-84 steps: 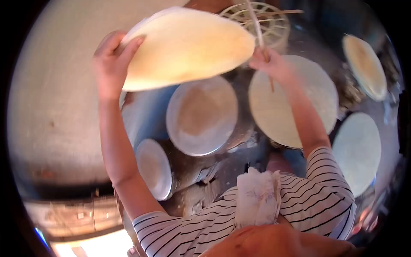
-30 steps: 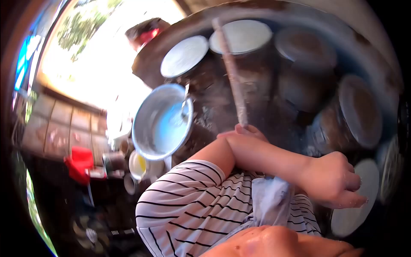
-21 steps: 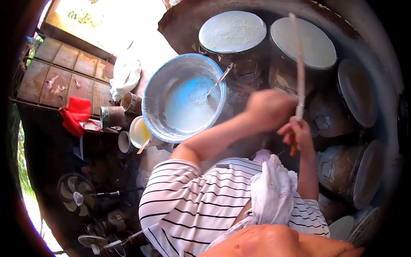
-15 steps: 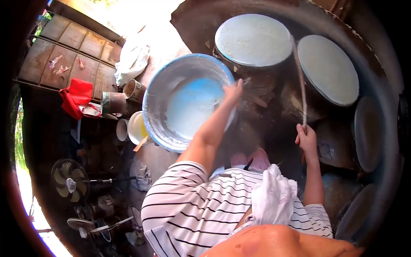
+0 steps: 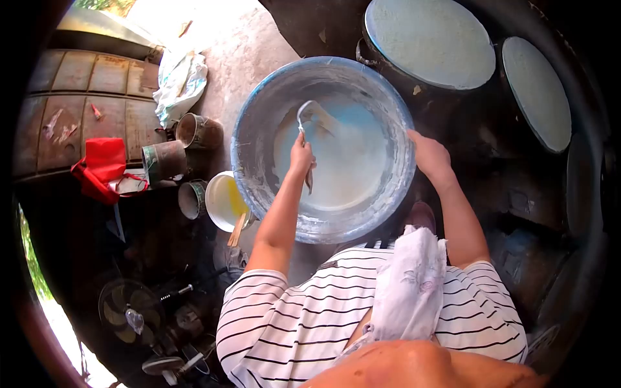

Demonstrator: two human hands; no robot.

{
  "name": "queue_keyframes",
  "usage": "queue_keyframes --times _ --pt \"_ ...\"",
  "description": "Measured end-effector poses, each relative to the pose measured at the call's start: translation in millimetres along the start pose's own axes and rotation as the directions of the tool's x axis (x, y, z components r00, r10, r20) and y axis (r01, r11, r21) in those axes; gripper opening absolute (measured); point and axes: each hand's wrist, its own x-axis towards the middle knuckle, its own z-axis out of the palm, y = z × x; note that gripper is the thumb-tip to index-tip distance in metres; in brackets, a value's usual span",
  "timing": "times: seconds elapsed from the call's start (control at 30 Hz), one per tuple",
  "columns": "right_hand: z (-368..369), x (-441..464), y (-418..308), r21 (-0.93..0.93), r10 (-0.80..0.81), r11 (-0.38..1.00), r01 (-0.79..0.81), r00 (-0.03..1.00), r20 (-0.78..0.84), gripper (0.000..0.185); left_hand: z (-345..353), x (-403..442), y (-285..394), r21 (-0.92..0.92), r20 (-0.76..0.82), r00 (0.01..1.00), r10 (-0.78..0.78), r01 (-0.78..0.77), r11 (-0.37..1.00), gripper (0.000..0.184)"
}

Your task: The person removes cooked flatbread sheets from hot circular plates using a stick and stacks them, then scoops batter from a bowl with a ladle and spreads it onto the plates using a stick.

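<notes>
A large blue-rimmed basin [image 5: 400, 213] holds whitish liquid. My left hand [image 5: 301, 156] is closed round the handle of a ladle [image 5: 303, 116], whose curved end reaches over the liquid; its bowl is not clearly visible. The lower end of the handle sticks out below my fist. On the basin's right side, my right hand [image 5: 428, 152] grips the rim, with its fingertips partly hidden.
Two round pale-coated surfaces, one large [image 5: 430, 42] and one narrower [image 5: 537, 94], lie at the upper right. Left of the basin are a white bucket [image 5: 220, 202], metal cans [image 5: 163, 160], a red bag [image 5: 103, 165] and a fan [image 5: 132, 317].
My right hand has let go of the thin stick and taken the basin's rim. My left hand has moved from the basin's right edge to above the liquid with the ladle. The view has shifted.
</notes>
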Motion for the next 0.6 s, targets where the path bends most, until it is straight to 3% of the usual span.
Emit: queue_keyframes --times 0.03,0.1,0.17,0.23,0.27,0.3,0.33,0.37,0.4,0.43,0.5,0.57,0.6 --pt "7 -5 -11 -0.013 0.033 0.999 -0.033 0.999 0.001 0.043 -4 12 -12 -0.133 -0.004 0.998 -0.058 0.056 0.99 0.055" --pt "50 -26 -14 -0.032 0.083 0.996 -0.079 0.982 0.167 0.045 24 -3 -44 -0.39 0.043 0.985 -0.165 0.169 0.905 0.049" --pt "82 -61 -24 0.015 0.093 0.995 -0.098 0.977 0.194 0.045 54 -64 -32 -0.275 0.139 0.942 -0.305 0.333 0.902 0.042" --pt "60 -77 -38 0.105 0.171 0.975 -0.195 0.965 0.201 0.044 27 -42 -19 -0.481 0.459 0.84 -0.289 0.508 0.714 0.043" --pt "63 -76 -22 0.21 0.164 0.96 -0.186 0.979 0.119 0.044 19 -33 -18 -0.53 0.601 0.76 -0.248 0.611 0.588 0.044" --pt "55 -73 -15 0.306 0.161 0.938 -0.163 0.986 0.031 0.043 26 -29 -21 -0.501 0.531 0.803 -0.271 0.556 0.663 0.047" --pt "57 -74 -25 0.166 0.28 0.944 -0.285 0.958 0.053 0.043 35 -31 -29 -0.468 0.452 0.843 -0.292 0.502 0.727 0.051" --pt "67 -73 -36 0.059 0.299 0.949 -0.308 0.946 0.125 0.042 43 -33 -33 -0.426 0.366 0.882 -0.298 0.443 0.789 0.054" --pt "67 -70 -47 0.039 0.281 0.956 -0.29 0.949 0.145 0.042 49 -40 -27 -0.315 0.443 0.829 -0.342 0.501 0.806 0.059" --pt "68 -70 -53 0.019 0.266 0.962 -0.274 0.948 0.177 0.042 48 -34 -17 -0.238 0.473 0.84 -0.267 0.413 0.879 0.059" --pt "72 -66 -22 0.184 0.262 0.946 -0.265 0.964 0.042 0.046 47 6 7 -0.188 0.356 0.928 -0.11 0.187 0.964 0.059" --pt "72 -59 -31 0.099 0.4 0.908 -0.406 0.913 0.078 0.044 66 22 -22 -0.323 0.258 0.961 -0.095 0.179 0.929 0.058" --pt "96 -58 -26 0.068 0.367 0.925 -0.373 0.926 0.086 0.042 80 29 -33 -0.387 0.207 0.974 -0.086 0.162 0.908 0.058"
